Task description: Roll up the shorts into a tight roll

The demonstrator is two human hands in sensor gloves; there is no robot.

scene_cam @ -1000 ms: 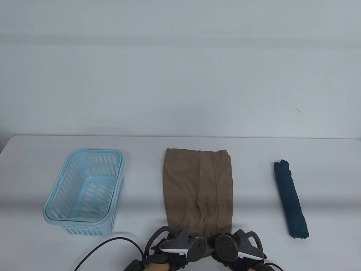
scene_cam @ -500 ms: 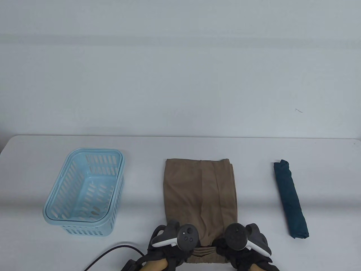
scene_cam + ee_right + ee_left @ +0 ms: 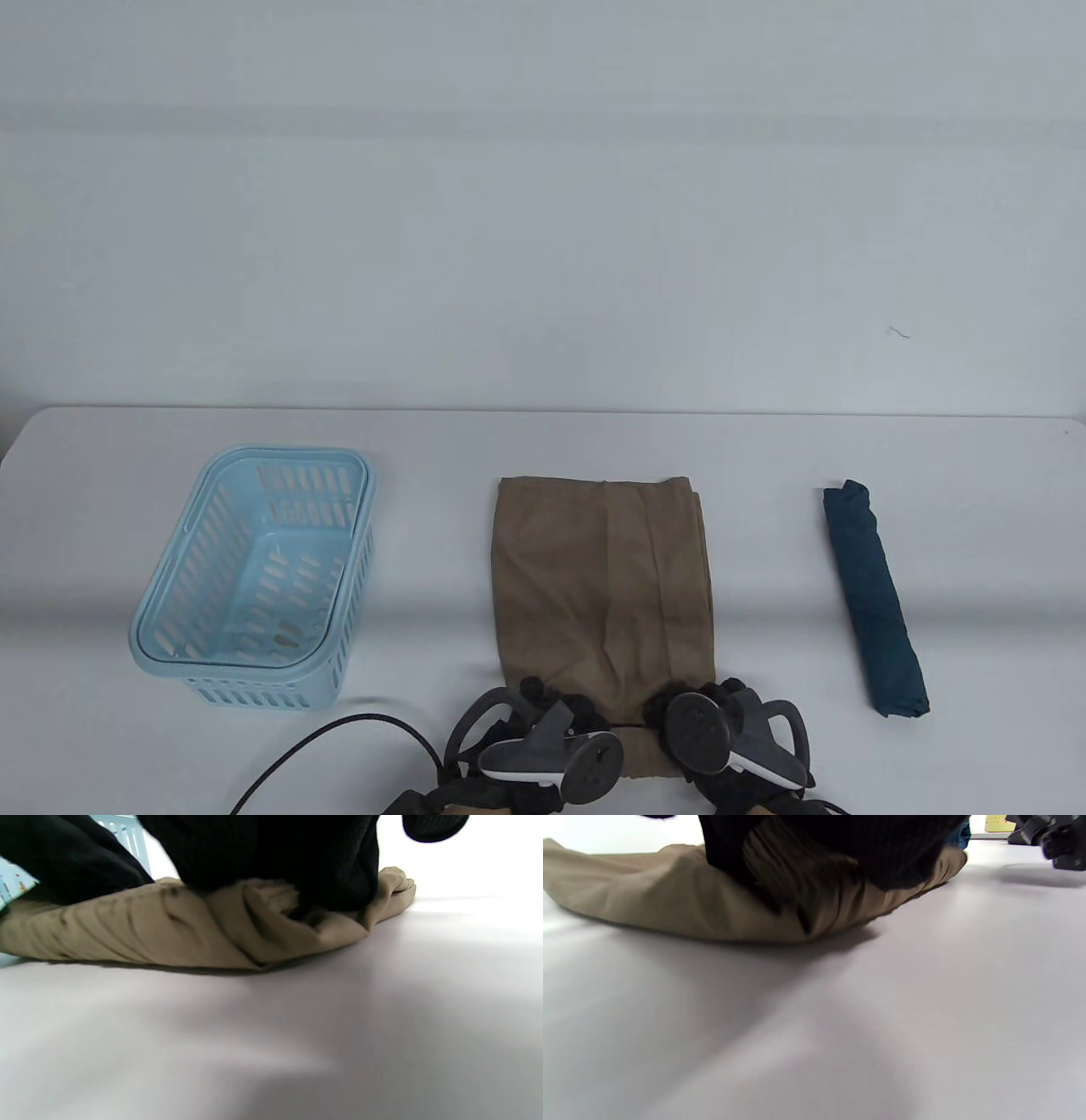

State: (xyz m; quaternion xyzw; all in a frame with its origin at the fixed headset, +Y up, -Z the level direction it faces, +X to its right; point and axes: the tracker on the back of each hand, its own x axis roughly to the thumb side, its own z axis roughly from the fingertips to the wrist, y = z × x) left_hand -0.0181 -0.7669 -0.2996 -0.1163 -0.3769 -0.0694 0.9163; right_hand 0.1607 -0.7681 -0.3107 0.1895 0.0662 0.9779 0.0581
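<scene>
The tan shorts (image 3: pixel 602 577) lie folded lengthwise at the table's middle, their near end turned up into a small roll. My left hand (image 3: pixel 556 705) and right hand (image 3: pixel 704 694) sit side by side on that near end, their trackers hiding most of the roll. In the left wrist view, the gloved fingers (image 3: pixel 840 849) curl down over the bunched tan fabric (image 3: pixel 670 908). In the right wrist view, the gloved fingers (image 3: pixel 275 853) grip the rolled edge (image 3: pixel 127 933) the same way.
A light blue slotted basket (image 3: pixel 254 689) stands to the left of the shorts and also shows in the right wrist view (image 3: pixel 123 832). A dark teal rolled cloth (image 3: pixel 874 594) lies at the right. A black cable (image 3: pixel 339 730) curves along the front edge.
The shorts slid a little toward me, their far edge now nearer. Both hands turned the near end over and tipped forward onto the cloth.
</scene>
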